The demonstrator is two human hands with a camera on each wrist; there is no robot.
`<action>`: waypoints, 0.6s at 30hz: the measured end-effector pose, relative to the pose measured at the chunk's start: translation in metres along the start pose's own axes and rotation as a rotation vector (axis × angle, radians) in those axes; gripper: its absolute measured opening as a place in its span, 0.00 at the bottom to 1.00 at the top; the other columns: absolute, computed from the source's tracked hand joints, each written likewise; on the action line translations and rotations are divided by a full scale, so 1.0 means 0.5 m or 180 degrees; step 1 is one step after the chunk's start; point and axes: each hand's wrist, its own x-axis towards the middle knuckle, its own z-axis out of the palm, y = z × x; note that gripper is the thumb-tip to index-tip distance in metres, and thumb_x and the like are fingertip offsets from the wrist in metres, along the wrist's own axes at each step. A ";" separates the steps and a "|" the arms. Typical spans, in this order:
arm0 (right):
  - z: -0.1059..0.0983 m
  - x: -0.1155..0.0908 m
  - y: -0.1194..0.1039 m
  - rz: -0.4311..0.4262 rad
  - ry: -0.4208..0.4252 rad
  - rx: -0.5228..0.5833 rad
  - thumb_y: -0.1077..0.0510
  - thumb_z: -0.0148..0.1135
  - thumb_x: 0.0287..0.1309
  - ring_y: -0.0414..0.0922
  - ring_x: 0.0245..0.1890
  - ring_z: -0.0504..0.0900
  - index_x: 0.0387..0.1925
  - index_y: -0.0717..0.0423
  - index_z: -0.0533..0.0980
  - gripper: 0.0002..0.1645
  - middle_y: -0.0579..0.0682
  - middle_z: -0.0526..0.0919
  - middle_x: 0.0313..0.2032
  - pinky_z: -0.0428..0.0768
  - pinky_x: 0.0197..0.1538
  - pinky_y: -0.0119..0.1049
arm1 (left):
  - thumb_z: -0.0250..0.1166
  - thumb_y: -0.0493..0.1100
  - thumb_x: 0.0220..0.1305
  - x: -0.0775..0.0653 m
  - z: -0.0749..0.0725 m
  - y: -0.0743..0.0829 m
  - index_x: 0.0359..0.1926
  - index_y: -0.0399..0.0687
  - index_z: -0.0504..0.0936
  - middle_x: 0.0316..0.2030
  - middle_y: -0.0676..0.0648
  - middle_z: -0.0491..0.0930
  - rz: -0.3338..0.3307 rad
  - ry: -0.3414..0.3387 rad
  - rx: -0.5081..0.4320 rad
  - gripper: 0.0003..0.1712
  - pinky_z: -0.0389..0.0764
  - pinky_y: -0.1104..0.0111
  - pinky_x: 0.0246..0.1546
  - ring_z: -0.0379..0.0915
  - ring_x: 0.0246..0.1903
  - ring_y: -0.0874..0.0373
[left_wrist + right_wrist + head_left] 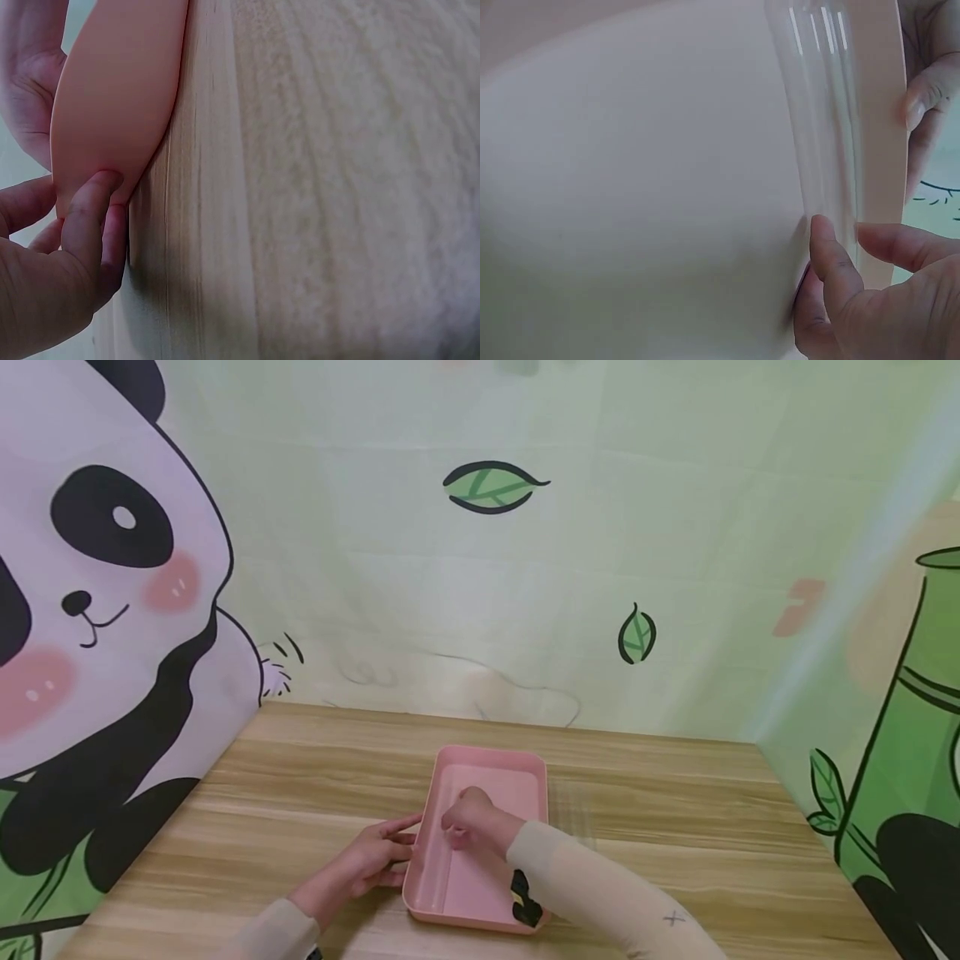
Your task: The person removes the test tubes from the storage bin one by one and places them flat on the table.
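A shallow pink tray [495, 893] lies on the wooden table. Inside it, along the left wall, runs a long clear ridged strip [817, 97], see-through like plastic; its exact kind I cannot tell. My right hand [476, 814] reaches into the tray and pinches this strip between thumb and fingers, as the right wrist view [885, 292] shows. Against the tray's outer left side, my left hand [378, 856] rests its fingertips on the wall [120, 97]. Part of the tray's right side is hidden by my right sleeve.
Wooden tabletop [675, 827] surrounds the tray on all sides. A printed cloth backdrop [360, 527] with a panda and leaves rises behind the table and along both sides. A black device [525, 900] shows beneath my right forearm, over the tray.
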 end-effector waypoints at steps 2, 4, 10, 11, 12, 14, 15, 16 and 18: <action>-0.001 0.000 -0.001 0.0015 -0.0007 0.0019 0.79 0.61 0.43 0.41 0.19 0.67 0.67 0.76 0.63 0.44 0.52 0.67 0.32 0.86 0.30 0.41 | 0.57 0.28 0.67 0.000 0.000 0.000 0.78 0.38 0.57 0.68 0.23 0.66 -0.0001 0.0003 -0.0013 0.40 0.89 0.60 0.43 0.81 0.45 0.57; -0.003 0.001 -0.001 0.0049 -0.0014 0.0034 0.79 0.61 0.44 0.41 0.21 0.68 0.67 0.75 0.64 0.43 0.52 0.68 0.30 0.87 0.32 0.41 | 0.57 0.28 0.67 0.000 -0.001 -0.001 0.78 0.38 0.57 0.69 0.23 0.65 0.0001 -0.0006 -0.0026 0.40 0.89 0.60 0.44 0.81 0.46 0.57; -0.011 0.005 -0.004 0.0134 -0.0098 0.0025 0.77 0.61 0.48 0.42 0.22 0.70 0.68 0.73 0.63 0.42 0.52 0.68 0.29 0.85 0.29 0.36 | 0.57 0.28 0.67 0.001 -0.002 -0.003 0.78 0.38 0.57 0.68 0.23 0.66 0.0005 -0.0009 -0.0051 0.40 0.89 0.59 0.45 0.81 0.46 0.57; -0.012 0.005 -0.004 0.0145 -0.0125 0.0024 0.77 0.61 0.49 0.42 0.22 0.70 0.68 0.73 0.62 0.42 0.52 0.68 0.28 0.85 0.29 0.36 | 0.57 0.28 0.67 0.001 -0.002 -0.003 0.78 0.38 0.57 0.68 0.23 0.66 0.0008 -0.0011 -0.0051 0.40 0.89 0.58 0.45 0.81 0.47 0.57; -0.014 0.005 -0.005 0.0153 -0.0156 0.0028 0.76 0.61 0.49 0.42 0.22 0.70 0.69 0.73 0.62 0.42 0.52 0.68 0.28 0.86 0.29 0.36 | 0.57 0.28 0.67 0.001 -0.003 -0.003 0.78 0.38 0.57 0.68 0.23 0.66 0.0013 -0.0015 -0.0049 0.40 0.89 0.58 0.45 0.81 0.46 0.57; -0.020 0.004 -0.006 0.0134 -0.0215 0.0042 0.76 0.61 0.50 0.43 0.23 0.72 0.70 0.74 0.60 0.43 0.51 0.68 0.28 0.87 0.31 0.38 | 0.57 0.28 0.67 0.001 -0.003 -0.004 0.78 0.38 0.57 0.68 0.23 0.67 0.0024 -0.0024 -0.0051 0.40 0.89 0.58 0.45 0.81 0.46 0.57; -0.023 0.003 -0.007 0.0118 -0.0251 0.0052 0.75 0.61 0.50 0.43 0.23 0.72 0.70 0.74 0.60 0.43 0.51 0.68 0.28 0.88 0.33 0.39 | 0.57 0.28 0.67 0.001 -0.004 -0.004 0.78 0.37 0.57 0.68 0.23 0.67 0.0030 -0.0032 -0.0052 0.40 0.89 0.58 0.45 0.81 0.46 0.57; -0.028 0.000 -0.008 0.0075 -0.0298 0.0025 0.74 0.62 0.51 0.43 0.23 0.73 0.70 0.74 0.60 0.43 0.51 0.69 0.28 0.89 0.34 0.39 | 0.57 0.29 0.67 0.001 -0.004 -0.005 0.78 0.37 0.56 0.68 0.23 0.67 0.0034 -0.0043 -0.0054 0.40 0.89 0.58 0.45 0.81 0.46 0.57; -0.039 -0.008 -0.013 0.0000 -0.0397 0.0032 0.71 0.62 0.52 0.42 0.25 0.74 0.71 0.75 0.59 0.44 0.51 0.70 0.30 0.90 0.37 0.40 | 0.57 0.28 0.68 0.000 -0.004 -0.005 0.78 0.37 0.56 0.68 0.24 0.67 0.0040 -0.0056 -0.0054 0.40 0.89 0.59 0.45 0.81 0.45 0.58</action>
